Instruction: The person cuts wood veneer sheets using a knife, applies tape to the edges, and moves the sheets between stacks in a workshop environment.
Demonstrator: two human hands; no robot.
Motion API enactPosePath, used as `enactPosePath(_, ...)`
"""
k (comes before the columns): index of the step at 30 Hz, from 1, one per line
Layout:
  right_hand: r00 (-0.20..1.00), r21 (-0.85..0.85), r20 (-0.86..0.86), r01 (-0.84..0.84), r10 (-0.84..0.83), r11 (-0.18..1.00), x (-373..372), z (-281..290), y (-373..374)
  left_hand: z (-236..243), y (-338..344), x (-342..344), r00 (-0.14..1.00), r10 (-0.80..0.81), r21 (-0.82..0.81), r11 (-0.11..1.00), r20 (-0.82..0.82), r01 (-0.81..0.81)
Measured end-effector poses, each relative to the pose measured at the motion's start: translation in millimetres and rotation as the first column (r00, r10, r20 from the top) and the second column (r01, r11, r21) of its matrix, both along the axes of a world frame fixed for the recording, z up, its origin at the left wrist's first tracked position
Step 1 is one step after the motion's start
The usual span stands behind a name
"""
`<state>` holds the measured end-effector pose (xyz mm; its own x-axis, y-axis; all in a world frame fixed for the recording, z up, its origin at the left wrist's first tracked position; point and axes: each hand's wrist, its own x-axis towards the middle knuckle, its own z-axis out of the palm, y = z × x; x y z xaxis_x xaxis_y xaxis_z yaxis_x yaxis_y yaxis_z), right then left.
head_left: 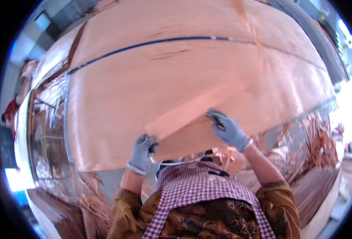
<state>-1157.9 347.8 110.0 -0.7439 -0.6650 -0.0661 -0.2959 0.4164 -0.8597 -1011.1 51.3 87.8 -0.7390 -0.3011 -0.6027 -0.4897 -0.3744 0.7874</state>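
Pinkish strip [188,109] slants across the surface [104,107] by its near edge. The left hand [141,153] curls its fingers at the strip's left end, the right hand [228,129] beside its near side; whether either pinches it, I cannot tell.

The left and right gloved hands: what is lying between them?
In the head view, part of a veneer strip lies between the left hand and right hand; nearer the checked apron, the large veneer sheet shows.
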Motion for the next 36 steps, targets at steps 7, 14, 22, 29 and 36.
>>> enactPosePath(7, 0.899, 0.408, -0.378, -0.055, 0.223, 0.911, -136.2, 3.9, 62.9, 62.9, 22.7, 7.5, 0.977, 0.215, -0.099, 0.972, -0.01, -0.215)
enactPosePath(14, 0.849, 0.483, -0.466, 0.008, 0.25, 0.875, -151.3, -37.0, 91.8, 60.1, 0.7, -5.3, 0.978, 0.208, 0.058, 0.977, -0.028, -0.206)
enactPosePath(22, 0.789, 0.58, -0.5, -0.001, 0.356, 0.815, -86.7, -13.2, 117.6, -10.8, -8.9, -10.9, 0.995, 0.092, -0.446, 0.892, 0.035, -0.067)
enactPosePath(29, 0.906, 0.557, -0.263, -0.138, 0.331, 0.819, -58.1, -21.2, 119.4, -28.7, 0.9, -11.0, 0.981, 0.028, -0.816, 0.559, 0.192, 0.144)
enactPosePath(36, 0.871, 0.298, -0.282, -0.32, 0.403, 0.899, -67.3, -3.3, 88.6, -0.6, 53.0, -10.0, 0.975, -0.132, -0.983, -0.009, 0.181, 0.181)
